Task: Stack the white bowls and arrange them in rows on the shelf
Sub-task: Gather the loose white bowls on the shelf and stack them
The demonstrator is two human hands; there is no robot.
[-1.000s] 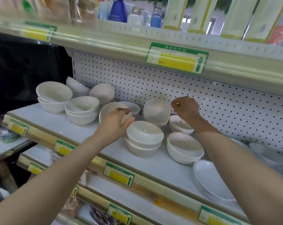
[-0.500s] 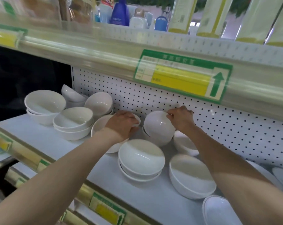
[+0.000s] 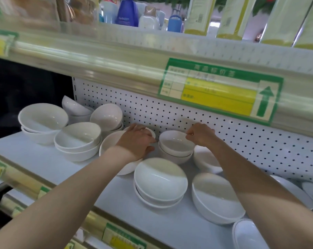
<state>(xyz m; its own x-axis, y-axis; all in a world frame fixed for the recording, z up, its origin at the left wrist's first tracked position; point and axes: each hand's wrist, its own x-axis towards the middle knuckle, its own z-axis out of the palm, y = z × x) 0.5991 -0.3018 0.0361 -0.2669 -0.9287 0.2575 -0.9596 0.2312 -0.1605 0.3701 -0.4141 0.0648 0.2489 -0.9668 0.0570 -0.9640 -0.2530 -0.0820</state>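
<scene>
The right hand (image 3: 201,135) pinches the rim of the top bowl (image 3: 175,145) in a stack of two; the left hand (image 3: 134,142) grips one tilted bowl (image 3: 109,143).

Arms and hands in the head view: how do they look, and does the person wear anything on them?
Both are bare. The left arm and the right arm show no sleeve up to the picture's edge. The left hand and the right hand have no glove, and no watch or bracelet shows at either wrist.
</scene>
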